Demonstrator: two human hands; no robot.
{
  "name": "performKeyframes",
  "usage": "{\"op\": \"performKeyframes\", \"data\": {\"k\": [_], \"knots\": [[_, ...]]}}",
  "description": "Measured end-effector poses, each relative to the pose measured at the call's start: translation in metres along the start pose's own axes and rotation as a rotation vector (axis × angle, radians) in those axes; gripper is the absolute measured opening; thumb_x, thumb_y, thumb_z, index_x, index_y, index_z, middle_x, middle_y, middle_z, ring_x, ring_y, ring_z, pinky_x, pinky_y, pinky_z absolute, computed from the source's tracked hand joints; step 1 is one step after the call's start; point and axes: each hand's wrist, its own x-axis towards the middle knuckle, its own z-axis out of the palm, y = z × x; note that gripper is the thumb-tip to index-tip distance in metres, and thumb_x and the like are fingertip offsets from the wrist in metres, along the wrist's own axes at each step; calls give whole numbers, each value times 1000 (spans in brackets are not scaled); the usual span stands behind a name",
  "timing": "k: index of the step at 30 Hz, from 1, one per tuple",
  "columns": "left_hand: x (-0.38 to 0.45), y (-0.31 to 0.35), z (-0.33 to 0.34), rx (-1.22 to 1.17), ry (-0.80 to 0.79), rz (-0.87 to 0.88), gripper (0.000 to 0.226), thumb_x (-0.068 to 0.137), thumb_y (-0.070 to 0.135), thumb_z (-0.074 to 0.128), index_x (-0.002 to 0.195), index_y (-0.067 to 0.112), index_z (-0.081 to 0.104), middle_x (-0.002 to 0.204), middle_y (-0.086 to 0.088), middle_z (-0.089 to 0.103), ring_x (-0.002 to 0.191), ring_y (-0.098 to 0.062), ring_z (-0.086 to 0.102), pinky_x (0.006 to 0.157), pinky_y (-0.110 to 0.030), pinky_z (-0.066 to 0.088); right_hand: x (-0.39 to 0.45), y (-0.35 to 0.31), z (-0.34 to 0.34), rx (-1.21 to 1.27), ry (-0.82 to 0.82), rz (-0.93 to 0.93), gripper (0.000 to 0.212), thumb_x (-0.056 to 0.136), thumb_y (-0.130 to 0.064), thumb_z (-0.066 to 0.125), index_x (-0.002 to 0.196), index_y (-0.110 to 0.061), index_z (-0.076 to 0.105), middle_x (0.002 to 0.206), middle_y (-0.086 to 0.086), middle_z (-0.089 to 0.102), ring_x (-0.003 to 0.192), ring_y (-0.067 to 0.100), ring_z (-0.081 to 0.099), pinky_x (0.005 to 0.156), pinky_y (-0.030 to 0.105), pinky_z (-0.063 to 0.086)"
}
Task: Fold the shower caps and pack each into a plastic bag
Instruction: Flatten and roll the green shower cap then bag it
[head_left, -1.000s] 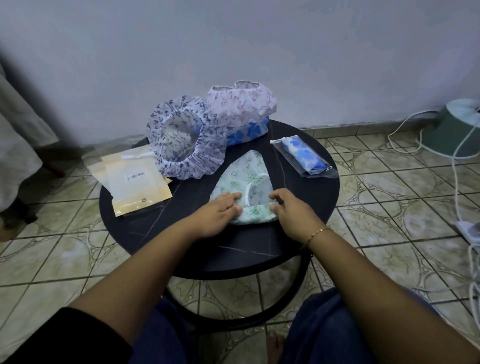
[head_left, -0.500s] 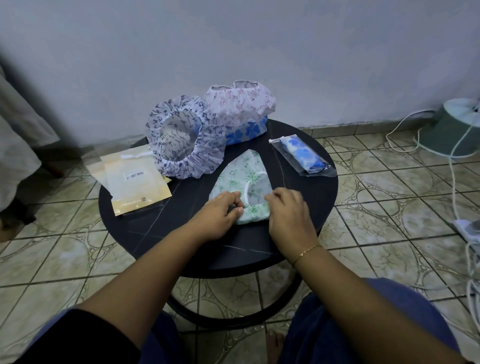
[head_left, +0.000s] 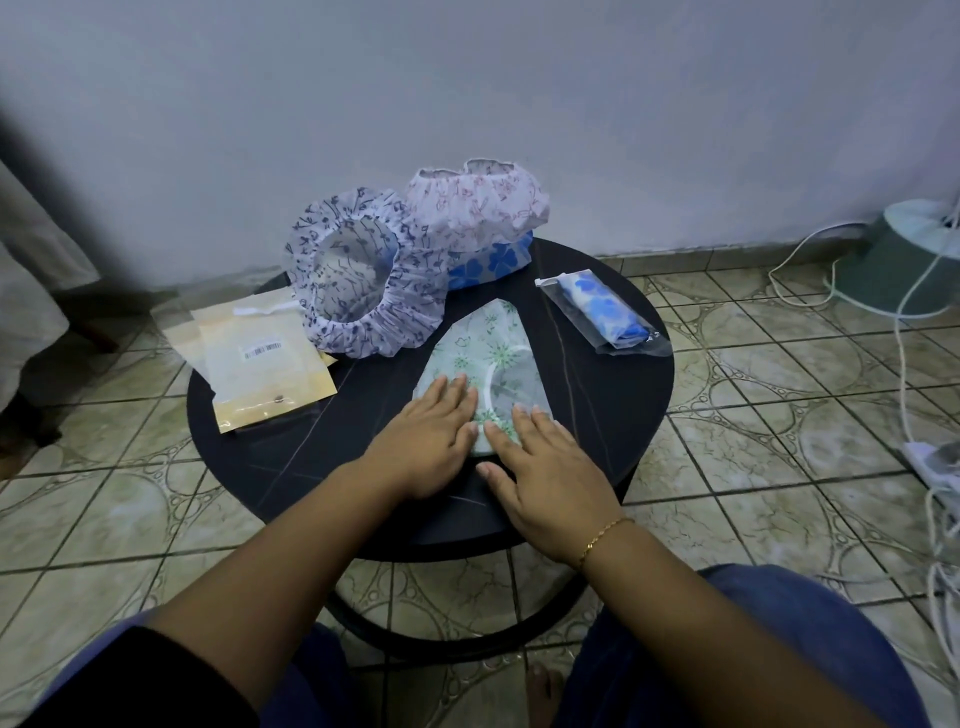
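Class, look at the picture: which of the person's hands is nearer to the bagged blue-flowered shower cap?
Right. The right hand lies below and left of the bagged blue-flowered shower cap; the left hand lies farther left.

both hands have gone from curled, pinching the near edge of the green shower cap (head_left: 480, 364), to flat. left hand (head_left: 434, 441) now presses palm-down on the cap's near left part, fingers (head_left: 451, 391) straight. right hand (head_left: 545, 478) now lies flat over the cap's near right corner and the surface (head_left: 613, 415), fingers extended.
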Motion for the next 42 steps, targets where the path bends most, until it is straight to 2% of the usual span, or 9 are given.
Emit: {"op": "performKeyframes", "data": {"k": [9, 13, 18, 20, 27, 31, 35, 38, 42], "knots": [[0, -2, -4, 35, -49, -22, 56, 103, 39, 18, 152, 18, 2, 160, 3, -5, 146, -12, -7, 119, -31, -2, -1, 0, -3, -42, -8, -5, 84, 75, -53, -14, 151, -27, 14, 158, 8, 13, 146, 22, 7, 117, 30, 2], [-3, -12, -14, -131, 21, 41, 51, 100, 41, 36, 145, 17, 38, 155, 1, 26, 143, -11, 21, 114, -23, 14, -2, 2, -16, -77, -32, -57, 50, 99, -32, 29, 148, -28, 24, 153, 5, 28, 141, 21, 22, 113, 35, 22], [0, -26, -28, -340, 163, -18, 23, 90, 19, 63, 110, 10, 71, 128, 2, 59, 103, -4, 55, 81, -4, 35, 7, 7, -34, -123, -42, -139, 44, 94, -29, 40, 138, -37, 41, 127, -3, 49, 119, 19, 42, 98, 36, 27], [2, -31, -30, -246, 178, 7, 21, 88, 18, 66, 106, 11, 73, 122, 0, 58, 99, -4, 54, 78, -1, 34, 11, 8, -38, -155, -55, -168, 44, 93, -29, 43, 136, -36, 42, 123, -2, 51, 117, 20, 43, 97, 36, 27], [6, -28, -38, 80, 248, 126, 15, 83, 26, 70, 98, 24, 73, 105, 5, 59, 101, -17, 48, 89, -31, 38, 23, 10, -40, -209, -48, -212, 41, 89, -26, 45, 130, -29, 48, 118, -2, 53, 111, 20, 47, 94, 36, 29], [7, -17, -43, -79, 135, 111, 16, 80, 8, 64, 84, 23, 69, 90, 7, 59, 84, -13, 58, 74, -23, 44, 31, 8, -44, -31, -130, -120, 35, 90, -25, 44, 124, -26, 57, 117, 1, 47, 115, 20, 42, 94, 36, 28], [10, -22, -47, -492, 14, -70, 5, 81, 28, 60, 77, 26, 60, 79, 4, 63, 76, -11, 59, 77, -26, 45, 44, 7, -51, 84, -207, -55, 19, 92, -26, 43, 81, -26, 58, 101, -1, 49, 105, 24, 49, 91, 37, 30], [9, -26, -55, -584, -131, -47, 36, 64, 53, 74, 78, 20, 64, 75, 4, 62, 73, -8, 56, 74, -25, 44, 55, 15, -50, 235, -228, 15, 17, 89, -28, 48, 96, -27, 64, 105, -2, 61, 103, 21, 54, 96, 36, 35], [9, -28, -57, -545, -161, -96, 21, 72, 36, 81, 78, 19, 70, 77, 1, 66, 73, -7, 56, 71, -19, 44, 62, 26, -50, 513, -149, 91, 15, 85, -13, 57, 96, -20, 64, 91, -8, 61, 89, 13, 58, 80, 24, 46]]}}
